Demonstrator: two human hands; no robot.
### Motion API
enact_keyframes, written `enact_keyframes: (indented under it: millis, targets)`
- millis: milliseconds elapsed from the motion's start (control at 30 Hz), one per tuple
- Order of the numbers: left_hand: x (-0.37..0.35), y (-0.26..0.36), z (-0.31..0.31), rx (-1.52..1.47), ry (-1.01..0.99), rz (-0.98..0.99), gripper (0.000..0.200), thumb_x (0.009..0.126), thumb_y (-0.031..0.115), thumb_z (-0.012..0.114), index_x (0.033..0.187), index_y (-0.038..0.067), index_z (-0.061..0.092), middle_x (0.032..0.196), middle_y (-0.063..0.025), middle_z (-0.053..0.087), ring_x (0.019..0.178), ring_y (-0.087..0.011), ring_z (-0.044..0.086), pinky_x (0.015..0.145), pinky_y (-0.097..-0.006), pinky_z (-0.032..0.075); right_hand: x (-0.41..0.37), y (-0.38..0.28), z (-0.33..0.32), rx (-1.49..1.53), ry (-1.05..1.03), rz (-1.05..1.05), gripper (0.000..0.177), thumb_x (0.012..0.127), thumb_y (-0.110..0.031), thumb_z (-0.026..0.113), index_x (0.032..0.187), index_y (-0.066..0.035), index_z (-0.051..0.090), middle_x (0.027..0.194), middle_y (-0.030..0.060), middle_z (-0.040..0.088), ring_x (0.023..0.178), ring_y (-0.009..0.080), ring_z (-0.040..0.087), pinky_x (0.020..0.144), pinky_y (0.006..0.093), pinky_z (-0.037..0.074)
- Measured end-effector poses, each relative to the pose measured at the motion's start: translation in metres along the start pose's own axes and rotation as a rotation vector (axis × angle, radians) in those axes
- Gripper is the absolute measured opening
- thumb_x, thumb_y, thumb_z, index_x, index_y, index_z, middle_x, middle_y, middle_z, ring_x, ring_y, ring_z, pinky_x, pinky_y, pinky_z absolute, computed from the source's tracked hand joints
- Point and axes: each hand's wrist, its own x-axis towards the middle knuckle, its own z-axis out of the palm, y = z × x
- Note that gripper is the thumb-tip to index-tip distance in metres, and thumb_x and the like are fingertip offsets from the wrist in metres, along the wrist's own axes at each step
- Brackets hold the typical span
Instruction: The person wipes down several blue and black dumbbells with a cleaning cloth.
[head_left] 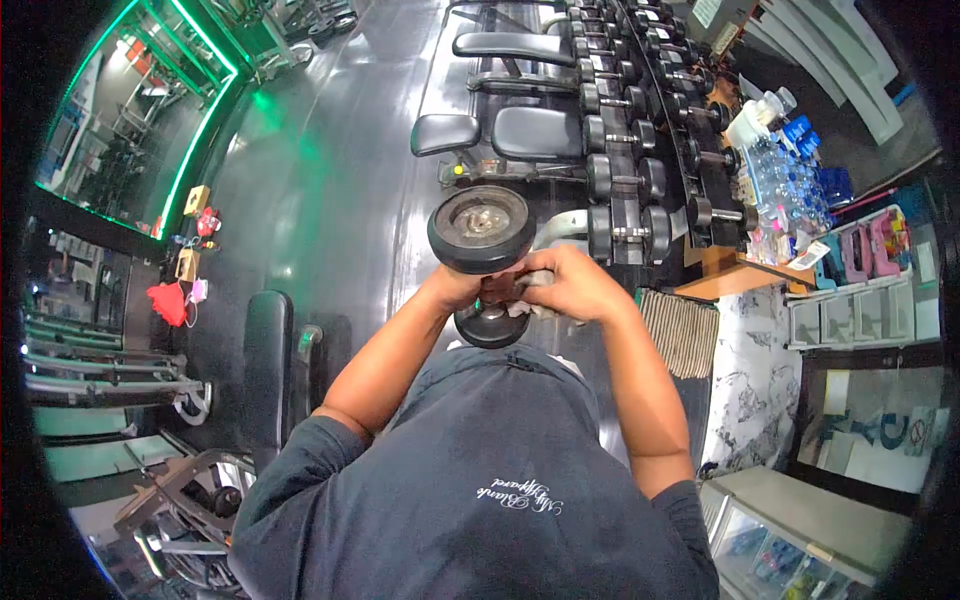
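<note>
A black dumbbell point(481, 229) is held on end in front of my body, its upper round head facing up with a worn, greyish metal centre. My left hand point(456, 287) is closed around the handle just below that upper head; most of its fingers are hidden. On the other side, my right hand point(574, 283) pinches a whitish cloth point(538, 282) against the handle. Part of the cloth hangs under the fingers. The dumbbell's lower head point(491, 326) shows beneath both hands, near my waist.
Ahead to the right stands a dumbbell rack point(628, 180) with several dumbbells in rows. Black padded benches point(538, 134) are beside it. A wooden table point(725, 278) bears bottles. Another bench point(268, 370) stands at my left, and a ribbed mat point(680, 335) lies at right.
</note>
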Motion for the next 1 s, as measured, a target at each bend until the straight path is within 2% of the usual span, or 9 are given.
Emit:
enact_keyframes:
  millis: [100,233,367,467,500,633,767,867,1000]
  targets:
    - [0.003,0.0,-0.012,-0.064,-0.159,0.135,0.021,0.089,0.016,0.078,0.099,0.01,0.06,0.069,0.0017,0.052,0.053,-0.0097,0.045,0.047,-0.0278,0.034,-0.001,-0.005,-0.002,0.06,0.063,-0.116,0.031,0.087,-0.02,0.073,0.111,-0.002,0.076,0.099,0.0175,0.077,0.095,0.0235,0.073,0.09,0.036,0.054]
    - [0.002,0.015,-0.017,-0.125,-0.443,0.293,0.018,0.093,0.02,0.071,0.088,0.01,0.057,0.059,0.0002,0.043,0.048,-0.013,0.041,0.046,-0.0301,0.033,-0.004,-0.015,0.02,0.26,0.399,-0.065,0.023,0.092,-0.016,0.071,0.105,0.003,0.075,0.098,0.0094,0.077,0.097,0.0155,0.068,0.091,0.0332,0.052]
    - [-0.004,0.033,0.0,-0.289,-0.68,0.245,0.03,0.092,0.014,0.071,0.071,0.009,0.05,0.05,0.0,0.038,0.041,-0.0138,0.037,0.044,-0.0323,0.032,0.008,-0.034,0.013,0.228,0.216,-0.015,0.027,0.09,-0.019,0.073,0.108,0.002,0.076,0.098,0.0106,0.077,0.093,0.0149,0.068,0.088,0.0333,0.053]
    - [-0.008,0.043,0.01,-0.284,-0.762,0.252,0.032,0.092,0.012,0.07,0.069,0.009,0.048,0.049,-0.0001,0.038,0.041,-0.0136,0.037,0.044,-0.0322,0.032,0.029,-0.024,0.0,0.148,0.048,-0.02,0.031,0.09,-0.021,0.072,0.113,0.0,0.076,0.101,0.0113,0.078,0.092,0.0158,0.069,0.088,0.0341,0.054]
    - [-0.008,0.041,0.014,-0.331,-0.808,0.284,0.031,0.091,0.008,0.069,0.069,0.008,0.047,0.049,-0.0005,0.039,0.04,-0.0131,0.036,0.044,-0.0317,0.032,0.04,-0.016,0.002,0.129,-0.034,-0.156,0.033,0.09,-0.02,0.07,0.118,-0.002,0.075,0.103,0.014,0.078,0.094,0.0181,0.07,0.088,0.0354,0.054]
    - [-0.009,0.042,0.026,-0.384,-0.874,0.272,0.031,0.092,0.007,0.064,0.07,0.008,0.044,0.049,-0.0007,0.038,0.039,-0.0134,0.035,0.042,-0.0318,0.031,0.061,-0.013,0.01,0.07,-0.298,-0.029,0.034,0.09,-0.017,0.066,0.12,-0.003,0.074,0.104,0.0206,0.076,0.099,0.0237,0.073,0.089,0.0377,0.054]
    - [-0.02,0.033,0.017,-0.185,-0.514,0.282,0.028,0.096,0.009,0.059,0.072,0.012,0.044,0.053,0.0005,0.04,0.044,-0.0143,0.041,0.047,-0.0333,0.036,0.024,-0.03,-0.003,-0.05,-0.024,-0.254,0.032,0.087,-0.018,0.07,0.116,-0.005,0.075,0.105,0.0208,0.075,0.099,0.0392,0.071,0.091,0.0415,0.054]
    - [-0.019,0.022,0.021,-0.157,-0.116,0.29,0.027,0.096,0.011,0.058,0.073,0.012,0.044,0.053,-0.0002,0.041,0.046,-0.0157,0.044,0.05,-0.0333,0.038,-0.011,-0.038,0.004,-0.165,0.328,-0.268,0.028,0.085,-0.015,0.077,0.11,-0.003,0.075,0.1,0.0157,0.072,0.099,0.0328,0.071,0.086,0.0396,0.054]
    - [-0.012,0.013,0.033,-0.196,0.389,0.26,0.03,0.096,0.017,0.068,0.075,0.011,0.049,0.063,-0.001,0.045,0.055,-0.0156,0.047,0.059,-0.031,0.042,-0.042,-0.055,0.044,-0.365,0.633,-0.078,0.023,0.083,-0.012,0.078,0.107,-0.009,0.077,0.113,0.0142,0.067,0.1,0.0354,0.065,0.086,0.0442,0.054]
